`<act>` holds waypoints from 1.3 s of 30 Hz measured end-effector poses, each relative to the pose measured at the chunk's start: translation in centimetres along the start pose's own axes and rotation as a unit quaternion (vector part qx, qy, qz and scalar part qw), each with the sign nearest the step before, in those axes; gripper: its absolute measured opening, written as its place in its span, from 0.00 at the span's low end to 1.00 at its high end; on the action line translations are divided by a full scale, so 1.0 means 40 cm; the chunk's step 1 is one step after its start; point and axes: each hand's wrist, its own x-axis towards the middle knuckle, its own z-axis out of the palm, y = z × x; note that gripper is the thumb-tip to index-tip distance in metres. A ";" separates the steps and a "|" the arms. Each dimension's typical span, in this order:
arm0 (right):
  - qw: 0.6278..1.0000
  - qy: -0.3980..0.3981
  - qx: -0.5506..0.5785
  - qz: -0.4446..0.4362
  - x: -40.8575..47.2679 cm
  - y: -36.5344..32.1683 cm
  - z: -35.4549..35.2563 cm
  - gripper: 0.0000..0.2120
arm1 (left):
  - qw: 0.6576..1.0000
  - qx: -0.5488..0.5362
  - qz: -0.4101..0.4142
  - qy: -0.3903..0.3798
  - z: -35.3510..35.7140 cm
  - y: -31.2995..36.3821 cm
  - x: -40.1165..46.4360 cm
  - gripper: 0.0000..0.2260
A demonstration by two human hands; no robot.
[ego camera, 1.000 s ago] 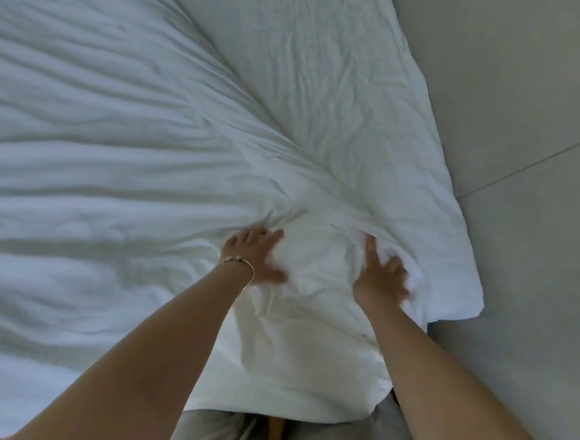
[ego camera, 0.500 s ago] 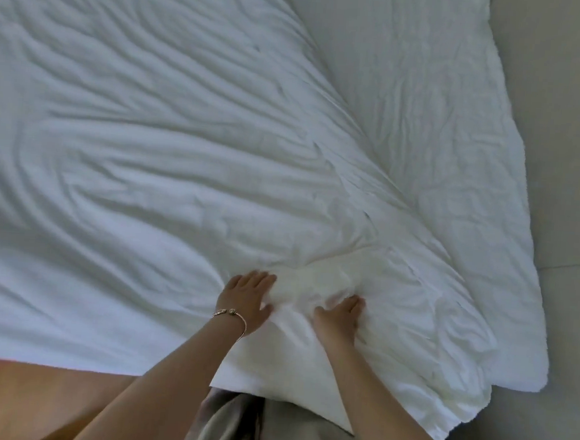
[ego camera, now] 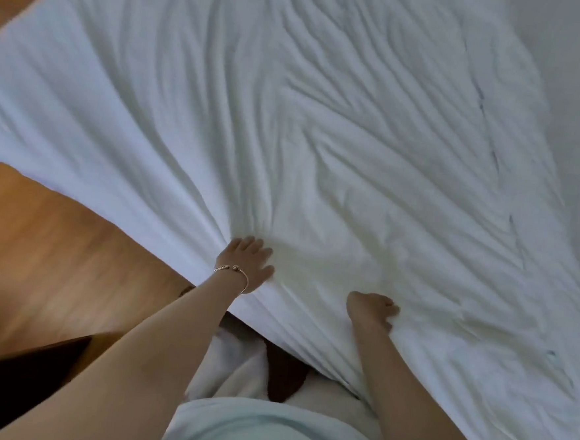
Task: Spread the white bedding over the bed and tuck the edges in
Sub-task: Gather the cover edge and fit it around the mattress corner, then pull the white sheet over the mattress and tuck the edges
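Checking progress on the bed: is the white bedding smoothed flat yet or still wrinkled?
Still wrinkled. The white bedding is spread out, but long creases fan from where the left hand presses and the right hand grips it.

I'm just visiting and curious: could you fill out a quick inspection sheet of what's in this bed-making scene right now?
Surface: bed hidden beneath the cloth; only its near edge shows.
Job's things: wrinkled white cotton bedding spread wide, creases fanning out from the hands.
Clutter: nothing seen.
Hands: left hand, wearing a thin gold bangle, presses flat on the bedding near its edge; right hand grips a bunch of the bedding.
Cables: nothing seen.
Surroundings: brown wooden floor at left; dark furniture piece at lower left; person's pale shirt at bottom.
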 end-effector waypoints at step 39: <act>0.895 -0.196 0.184 -0.356 -1.190 -2.111 1.030 0.12 | 0.801 -0.590 -0.031 0.092 -0.879 -2.189 0.363 0.08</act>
